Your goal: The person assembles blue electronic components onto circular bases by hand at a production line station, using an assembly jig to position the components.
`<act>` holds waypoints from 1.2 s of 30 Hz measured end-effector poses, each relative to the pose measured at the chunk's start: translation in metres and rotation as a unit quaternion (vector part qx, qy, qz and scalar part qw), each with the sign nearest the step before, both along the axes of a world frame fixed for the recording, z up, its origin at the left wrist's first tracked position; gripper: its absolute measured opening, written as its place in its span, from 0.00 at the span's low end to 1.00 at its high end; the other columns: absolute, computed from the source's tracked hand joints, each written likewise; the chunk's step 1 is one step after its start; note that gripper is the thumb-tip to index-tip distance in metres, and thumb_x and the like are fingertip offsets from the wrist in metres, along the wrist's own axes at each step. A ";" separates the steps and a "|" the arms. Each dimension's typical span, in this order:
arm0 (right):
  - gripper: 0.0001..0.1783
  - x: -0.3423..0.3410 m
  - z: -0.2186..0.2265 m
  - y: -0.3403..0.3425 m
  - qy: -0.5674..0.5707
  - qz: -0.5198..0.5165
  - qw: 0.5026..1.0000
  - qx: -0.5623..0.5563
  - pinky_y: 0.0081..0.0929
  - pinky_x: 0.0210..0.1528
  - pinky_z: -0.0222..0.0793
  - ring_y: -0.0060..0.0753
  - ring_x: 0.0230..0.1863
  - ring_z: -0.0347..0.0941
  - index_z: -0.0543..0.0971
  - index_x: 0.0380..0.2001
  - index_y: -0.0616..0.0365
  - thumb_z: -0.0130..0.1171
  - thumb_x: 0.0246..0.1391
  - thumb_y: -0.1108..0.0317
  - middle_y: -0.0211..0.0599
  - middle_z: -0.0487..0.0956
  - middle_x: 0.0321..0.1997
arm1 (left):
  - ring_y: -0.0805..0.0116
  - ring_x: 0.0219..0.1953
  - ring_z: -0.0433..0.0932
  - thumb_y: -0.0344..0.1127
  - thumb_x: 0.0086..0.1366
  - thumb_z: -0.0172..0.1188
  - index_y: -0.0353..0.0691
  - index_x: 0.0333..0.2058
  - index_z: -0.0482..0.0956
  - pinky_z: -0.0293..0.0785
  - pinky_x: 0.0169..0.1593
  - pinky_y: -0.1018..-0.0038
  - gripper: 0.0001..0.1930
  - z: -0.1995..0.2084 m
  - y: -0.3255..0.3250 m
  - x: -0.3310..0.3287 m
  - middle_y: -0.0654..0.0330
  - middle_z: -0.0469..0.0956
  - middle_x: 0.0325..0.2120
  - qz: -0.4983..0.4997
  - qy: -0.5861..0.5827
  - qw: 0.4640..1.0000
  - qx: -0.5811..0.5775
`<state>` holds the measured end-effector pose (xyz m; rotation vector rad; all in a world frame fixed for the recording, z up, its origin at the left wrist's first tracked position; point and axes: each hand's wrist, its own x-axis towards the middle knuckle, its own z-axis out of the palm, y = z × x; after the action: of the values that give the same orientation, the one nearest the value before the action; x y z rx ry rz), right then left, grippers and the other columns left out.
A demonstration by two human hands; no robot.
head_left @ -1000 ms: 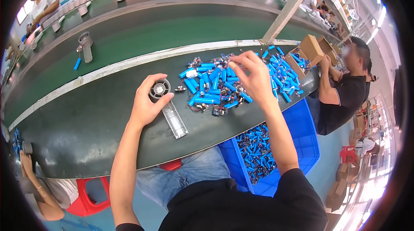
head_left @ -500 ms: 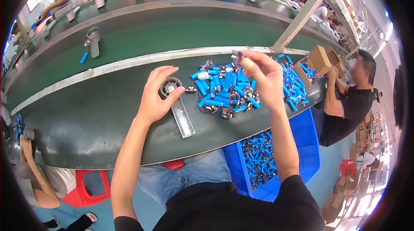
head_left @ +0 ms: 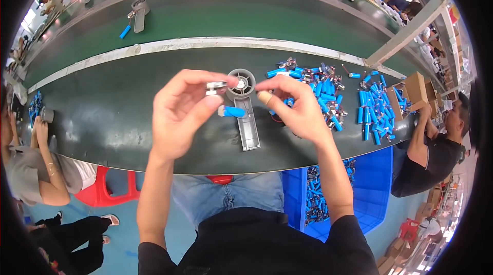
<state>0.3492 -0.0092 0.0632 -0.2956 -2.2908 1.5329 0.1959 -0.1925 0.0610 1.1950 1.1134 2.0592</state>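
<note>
Small silvery part [head_left: 216,87] sits clamped in left hand [head_left: 176,113] grip, left of grey fan housing [head_left: 249,126]; right hand [head_left: 302,112], right of housing, closure unclear.

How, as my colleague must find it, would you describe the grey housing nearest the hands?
On the near belt, look between the left hand and right hand. The grey housing lies there, its open handle toward the wearer. Its round spoked end sets it apart from the blue battery cells.

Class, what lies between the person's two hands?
In the head view, the grey housing lies between the left hand and right hand, with a blue cylinder overlapping its handle.
</note>
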 end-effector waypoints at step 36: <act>0.07 -0.018 -0.057 -0.022 0.078 -0.013 0.969 0.232 0.29 0.26 0.69 0.35 0.25 0.74 0.81 0.35 0.62 0.64 0.53 0.71 0.36 0.75 0.28 | 0.74 0.19 0.67 0.24 0.59 0.63 0.38 0.38 0.82 0.62 0.22 0.76 0.08 -0.050 0.005 0.013 0.62 0.73 0.21 0.243 0.461 0.823 -0.224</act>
<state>0.3310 -0.0311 0.0066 -0.0722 -2.4174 0.9257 0.2086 -0.1871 0.0108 1.8210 2.3988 1.2834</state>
